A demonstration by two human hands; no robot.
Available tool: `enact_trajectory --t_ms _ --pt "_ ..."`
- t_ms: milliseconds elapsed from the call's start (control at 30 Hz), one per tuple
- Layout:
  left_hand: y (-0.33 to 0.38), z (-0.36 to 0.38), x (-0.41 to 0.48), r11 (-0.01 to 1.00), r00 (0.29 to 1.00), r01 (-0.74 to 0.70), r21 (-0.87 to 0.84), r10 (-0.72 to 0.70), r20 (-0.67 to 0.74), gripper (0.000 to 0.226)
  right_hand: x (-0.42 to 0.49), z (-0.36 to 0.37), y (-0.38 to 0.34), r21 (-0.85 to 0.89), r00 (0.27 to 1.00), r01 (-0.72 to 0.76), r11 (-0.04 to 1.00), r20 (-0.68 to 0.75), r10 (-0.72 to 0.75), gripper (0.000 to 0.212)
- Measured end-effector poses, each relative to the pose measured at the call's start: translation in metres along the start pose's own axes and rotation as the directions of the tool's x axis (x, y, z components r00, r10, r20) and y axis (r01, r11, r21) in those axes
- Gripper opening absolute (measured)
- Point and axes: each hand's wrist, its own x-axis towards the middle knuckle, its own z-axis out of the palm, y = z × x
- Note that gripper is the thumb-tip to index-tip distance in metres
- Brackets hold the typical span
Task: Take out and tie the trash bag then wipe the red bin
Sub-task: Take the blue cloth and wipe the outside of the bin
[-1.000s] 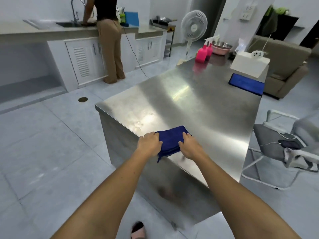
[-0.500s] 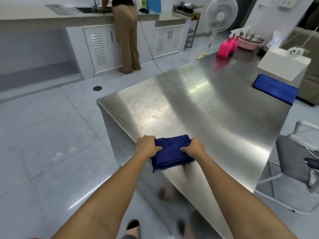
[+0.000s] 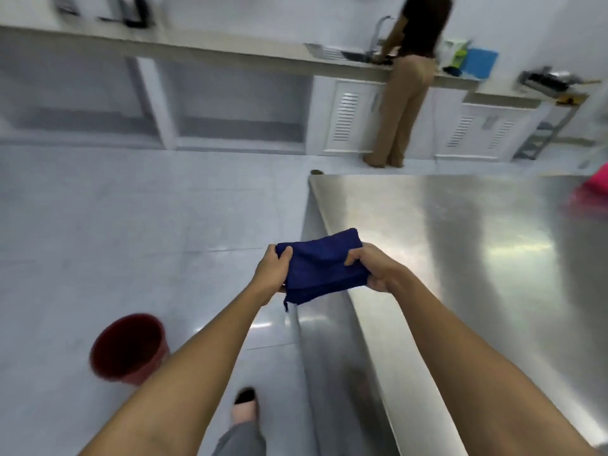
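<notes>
A folded dark blue cloth point(image 3: 324, 266) hangs in the air over the corner of the steel table point(image 3: 460, 245). My left hand point(image 3: 271, 271) grips its left edge and my right hand point(image 3: 373, 269) grips its right edge. The red bin point(image 3: 130, 347) stands upright on the tiled floor at the lower left, under and left of my left forearm. Its inside looks dark and I see no bag in it. The trash bag is out of view.
Another person point(image 3: 404, 83) stands at the sink counter point(image 3: 230, 51) at the back. A pink bottle point(image 3: 595, 187) is blurred at the table's right edge. White cabinets line the far wall. My foot point(image 3: 245, 409) is on the floor beside the table.
The view has swung left, bringing the red bin into sight. Both hands have lifted the blue cloth off the table's near corner and still hold it.
</notes>
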Motion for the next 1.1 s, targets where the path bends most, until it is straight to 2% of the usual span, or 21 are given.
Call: enact_trajectory --t_ms 133,233,300,400,467,533,600,667,733,800,900,967,1033,1100 --pt "-0.021 -0.064 -0.031 1.000 0.979 -0.016 0.002 0.016 -0.203 0.024 0.012 0.093 0.006 -0.142 0.973 0.070 0.987 0.229 -0.036 0.038" --pt "-0.029 -0.102 -0.049 0.995 0.935 -0.044 -0.089 0.010 -0.355 0.022 0.018 0.162 0.016 -0.063 0.903 0.044 0.997 0.429 -0.013 0.042" --pt "-0.034 -0.125 -0.056 0.996 0.903 -0.043 -0.073 0.007 -0.429 0.028 0.020 0.205 0.022 0.010 0.868 -0.038 0.999 0.496 0.028 0.039" --pt "-0.046 -0.154 -0.064 0.993 0.891 0.043 0.112 0.013 -0.455 0.041 0.031 0.254 0.033 0.157 0.862 -0.202 0.967 0.497 0.099 0.045" --pt "-0.061 -0.171 -0.067 0.910 0.898 0.148 0.387 0.040 -0.439 0.051 0.041 0.284 0.041 0.254 0.849 -0.312 0.915 0.506 0.149 0.056" --pt "-0.081 -0.184 -0.068 0.831 0.931 0.128 0.541 0.088 -0.355 0.060 0.055 0.311 0.054 0.303 0.849 -0.393 0.868 0.483 0.216 0.072" --pt "-0.103 -0.198 -0.066 0.899 0.963 0.045 0.436 0.077 -0.258 0.050 0.071 0.333 0.070 0.299 0.854 -0.422 0.856 0.449 0.264 0.076" --pt "-0.135 -0.216 -0.058 0.950 0.977 -0.016 0.312 0.081 -0.196 0.043 0.096 0.354 0.092 0.277 0.861 -0.437 0.856 0.406 0.308 0.069" --pt "-0.166 -0.234 -0.053 0.963 0.972 0.003 0.270 0.061 -0.228 0.039 0.125 0.365 0.112 0.266 0.867 -0.451 0.852 0.359 0.346 0.055" --pt "-0.223 -0.254 -0.037 0.946 0.951 0.083 0.312 0.018 -0.308 0.035 0.168 0.377 0.147 0.274 0.864 -0.479 0.834 0.312 0.395 0.049" --pt "-0.316 -0.284 -0.003 0.831 0.924 0.249 0.497 -0.050 -0.380 0.039 0.239 0.392 0.203 0.287 0.865 -0.492 0.822 0.263 0.427 0.042" --pt "-0.383 -0.301 0.030 0.713 0.918 0.296 0.636 -0.030 -0.394 0.044 0.294 0.402 0.251 0.264 0.871 -0.483 0.835 0.242 0.428 0.034" --pt "-0.447 -0.320 0.073 0.541 0.929 0.308 0.783 0.007 -0.370 0.050 0.356 0.412 0.303 0.242 0.895 -0.439 0.865 0.207 0.396 0.029" --pt "-0.512 -0.331 0.114 0.327 0.938 0.316 0.891 0.032 -0.345 0.055 0.416 0.420 0.357 0.201 0.910 -0.400 0.894 0.203 0.361 0.030"
